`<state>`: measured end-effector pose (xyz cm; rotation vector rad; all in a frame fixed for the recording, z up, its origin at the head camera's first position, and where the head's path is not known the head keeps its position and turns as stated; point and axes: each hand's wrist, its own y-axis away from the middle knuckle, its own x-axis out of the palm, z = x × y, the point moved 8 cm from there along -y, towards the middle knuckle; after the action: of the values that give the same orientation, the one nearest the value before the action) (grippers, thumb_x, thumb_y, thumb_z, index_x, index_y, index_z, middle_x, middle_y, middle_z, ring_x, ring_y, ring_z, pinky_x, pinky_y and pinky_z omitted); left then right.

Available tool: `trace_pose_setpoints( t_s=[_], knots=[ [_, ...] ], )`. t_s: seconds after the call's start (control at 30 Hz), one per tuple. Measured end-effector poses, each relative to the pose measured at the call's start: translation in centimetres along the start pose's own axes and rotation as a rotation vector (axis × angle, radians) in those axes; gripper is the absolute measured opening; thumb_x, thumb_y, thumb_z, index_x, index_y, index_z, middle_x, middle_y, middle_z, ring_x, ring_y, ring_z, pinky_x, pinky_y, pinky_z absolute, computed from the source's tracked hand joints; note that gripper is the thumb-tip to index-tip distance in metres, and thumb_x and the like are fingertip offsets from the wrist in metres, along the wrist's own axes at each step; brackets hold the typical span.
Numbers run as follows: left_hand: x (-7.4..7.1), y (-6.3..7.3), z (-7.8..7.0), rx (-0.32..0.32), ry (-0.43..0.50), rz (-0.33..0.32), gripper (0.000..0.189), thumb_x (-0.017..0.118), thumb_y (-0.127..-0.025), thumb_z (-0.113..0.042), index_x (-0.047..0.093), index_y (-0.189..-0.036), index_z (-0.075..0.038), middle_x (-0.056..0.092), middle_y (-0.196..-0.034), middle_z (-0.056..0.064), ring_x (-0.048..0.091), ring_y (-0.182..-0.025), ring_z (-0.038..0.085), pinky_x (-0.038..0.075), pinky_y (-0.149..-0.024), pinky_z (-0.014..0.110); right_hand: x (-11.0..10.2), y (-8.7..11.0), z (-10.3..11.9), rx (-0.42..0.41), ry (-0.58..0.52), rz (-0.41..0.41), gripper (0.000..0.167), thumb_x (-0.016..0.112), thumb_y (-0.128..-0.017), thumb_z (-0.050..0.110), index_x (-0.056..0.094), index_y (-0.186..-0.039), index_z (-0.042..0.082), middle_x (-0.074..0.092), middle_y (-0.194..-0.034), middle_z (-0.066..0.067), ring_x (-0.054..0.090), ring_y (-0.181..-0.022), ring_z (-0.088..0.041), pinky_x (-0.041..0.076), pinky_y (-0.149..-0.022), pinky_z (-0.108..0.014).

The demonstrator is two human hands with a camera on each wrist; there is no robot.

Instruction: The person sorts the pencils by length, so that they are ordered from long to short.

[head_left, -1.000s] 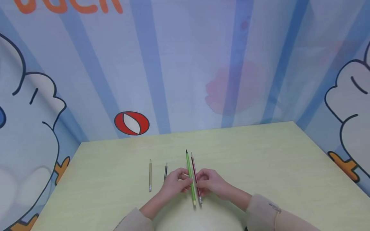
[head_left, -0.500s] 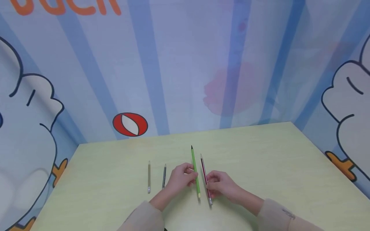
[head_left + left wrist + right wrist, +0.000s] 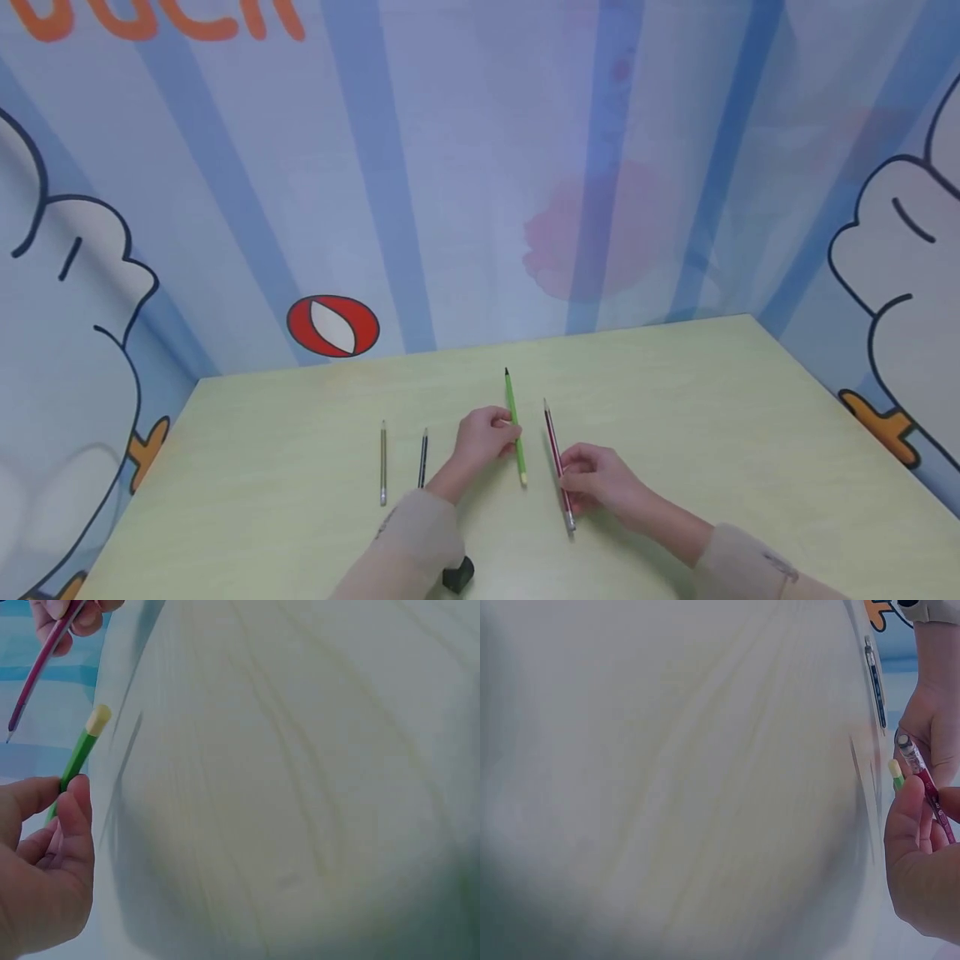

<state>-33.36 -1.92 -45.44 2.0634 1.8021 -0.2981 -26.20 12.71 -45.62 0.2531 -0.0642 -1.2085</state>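
My left hand (image 3: 482,437) pinches a green pencil (image 3: 513,400) between thumb and fingers, its dark point toward the wall and its pale yellow end toward me. To the right, my right hand (image 3: 603,479) pinches a dark red pencil (image 3: 553,437) with a silvery end nearest me. The two pencils are apart, both pointing away from me. In the left wrist view, the green pencil (image 3: 79,756) and the red pencil (image 3: 45,656) both show up off the table. The right wrist view shows the red pencil's (image 3: 922,774) metal-capped end close up.
Left of my left hand lie a gold-coloured pencil (image 3: 383,467) and a dark pencil (image 3: 423,457), side by side on the pale table (image 3: 285,517). Part of a black object (image 3: 458,575) shows beside the left sleeve. A printed wall (image 3: 480,208) stands along the back edge.
My hands have drawn apart. The left hand has carried the green pencil forward and slightly right; the right hand has carried the red pencil to the right.
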Motion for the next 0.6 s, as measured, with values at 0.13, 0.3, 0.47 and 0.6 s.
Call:
trace_pose_setpoints(
  t_s=[0.13,0.3,0.47,0.6],
  knots=[
    [0.5,-0.7,0.2,-0.01,-0.04,-0.021,0.029,0.063,-0.077,-0.009,0.06,-0.103,0.001,0.062,-0.072,0.006,0.054,-0.051,0.008,0.047,-0.052,0.021,-0.6,0.1,-0.2,0.006,-0.003,-0.015,0.03,0.054,-0.08,0.0,0.044,-0.106,-0.012,0.058,-0.075,-0.003,0.054,-0.062,-0.011,0.049,-0.055,-0.024],
    [0.8,-1.4,0.7,-0.022,-0.085,-0.039,0.026,0.063,-0.077,-0.01,0.061,-0.1,0.001,0.063,-0.07,0.005,0.055,-0.051,0.008,0.046,-0.053,0.02,-1.0,0.2,-0.5,0.003,-0.011,-0.017,0.031,0.054,-0.08,0.0,0.043,-0.106,-0.013,0.056,-0.076,-0.003,0.054,-0.062,-0.011,0.049,-0.055,-0.023],
    [1.0,-1.7,0.8,-0.019,-0.136,-0.063,0.021,0.064,-0.076,-0.011,0.063,-0.094,0.0,0.064,-0.067,0.004,0.056,-0.05,0.007,0.043,-0.053,0.019,-1.2,0.2,-0.8,0.008,-0.016,-0.019,0.032,0.055,-0.079,0.0,0.043,-0.105,-0.013,0.055,-0.074,-0.002,0.053,-0.06,-0.01,0.048,-0.054,-0.022],
    [1.0,-1.8,0.9,-0.024,-0.167,-0.085,0.02,0.065,-0.075,-0.012,0.064,-0.092,-0.002,0.063,-0.065,0.002,0.056,-0.05,0.007,0.042,-0.052,0.018,-1.3,0.3,-0.9,0.009,-0.022,-0.021,0.031,0.054,-0.079,0.0,0.043,-0.105,-0.014,0.054,-0.073,0.0,0.053,-0.059,-0.01,0.048,-0.053,-0.021]
  ],
)
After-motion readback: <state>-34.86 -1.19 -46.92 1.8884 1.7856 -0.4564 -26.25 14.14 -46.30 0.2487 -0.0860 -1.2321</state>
